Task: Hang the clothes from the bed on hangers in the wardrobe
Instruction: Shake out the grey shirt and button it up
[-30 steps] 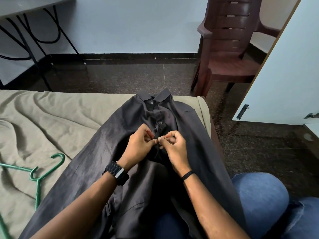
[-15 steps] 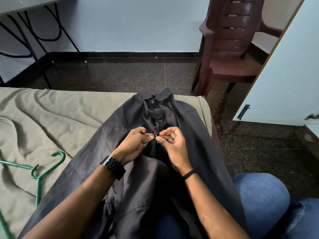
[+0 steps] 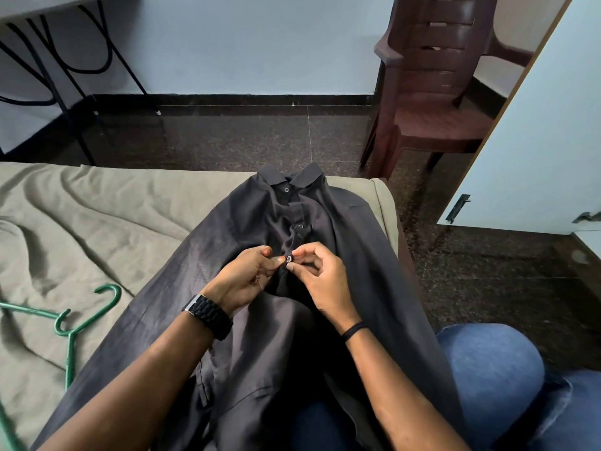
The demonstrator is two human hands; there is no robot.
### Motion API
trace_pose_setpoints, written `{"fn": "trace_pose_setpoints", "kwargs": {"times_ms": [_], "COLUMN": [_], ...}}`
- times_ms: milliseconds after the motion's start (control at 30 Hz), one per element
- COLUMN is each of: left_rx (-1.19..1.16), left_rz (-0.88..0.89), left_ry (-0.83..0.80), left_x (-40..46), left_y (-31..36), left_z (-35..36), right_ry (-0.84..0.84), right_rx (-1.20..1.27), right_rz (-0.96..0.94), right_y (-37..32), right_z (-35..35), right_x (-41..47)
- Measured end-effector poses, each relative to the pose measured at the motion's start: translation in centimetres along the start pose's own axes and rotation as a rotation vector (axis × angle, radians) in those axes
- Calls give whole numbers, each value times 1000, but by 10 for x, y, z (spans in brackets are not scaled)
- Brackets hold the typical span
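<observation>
A dark grey collared shirt (image 3: 357,242) lies spread over the bed's corner and my lap, collar pointing away from me. My left hand (image 3: 242,278) pinches the shirt's button placket at mid-chest. My right hand (image 3: 320,276) pinches a small button (image 3: 288,259) on the same placket, fingertips meeting my left thumb. Two buttons above that spot look fastened. Green plastic hangers (image 3: 70,323) lie on the bed (image 3: 97,222) at the left, partly cut off by the frame edge.
A brown plastic chair (image 3: 435,92) stands on the dark floor beyond the bed. A white wardrobe door (image 3: 533,141) hangs open at the right. A black metal table frame (image 3: 61,70) stands at the far left. My jeans-clad knee (image 3: 487,379) is at the lower right.
Both hands shifted slightly down the placket. The right fingers have uncurled a little, and the button now shows between the fingertips.
</observation>
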State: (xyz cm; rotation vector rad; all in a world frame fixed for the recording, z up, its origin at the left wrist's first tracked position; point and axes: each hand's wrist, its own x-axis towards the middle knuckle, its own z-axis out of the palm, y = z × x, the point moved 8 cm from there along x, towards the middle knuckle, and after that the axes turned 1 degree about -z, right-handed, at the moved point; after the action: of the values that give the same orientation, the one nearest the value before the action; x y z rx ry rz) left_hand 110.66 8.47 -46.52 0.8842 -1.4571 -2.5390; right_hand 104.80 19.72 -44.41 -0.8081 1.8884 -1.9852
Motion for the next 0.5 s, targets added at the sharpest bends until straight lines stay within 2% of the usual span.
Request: {"fn": "trace_pose_setpoints", "kwargs": {"times_ms": [167, 333, 500], "left_rx": [61, 60, 145], "left_rz": [78, 186, 290], "left_ry": [-33, -54, -44], "left_x": [-1, 2, 13], "left_y": [15, 21, 34], "left_z": [6, 18, 25], "right_ry": [111, 233, 259], "right_rx": [-147, -140, -182], "right_rz": [-95, -48, -56], "right_y": [-5, -2, -13], "right_z": [-4, -13, -21], "right_x": [-2, -2, 9]}}
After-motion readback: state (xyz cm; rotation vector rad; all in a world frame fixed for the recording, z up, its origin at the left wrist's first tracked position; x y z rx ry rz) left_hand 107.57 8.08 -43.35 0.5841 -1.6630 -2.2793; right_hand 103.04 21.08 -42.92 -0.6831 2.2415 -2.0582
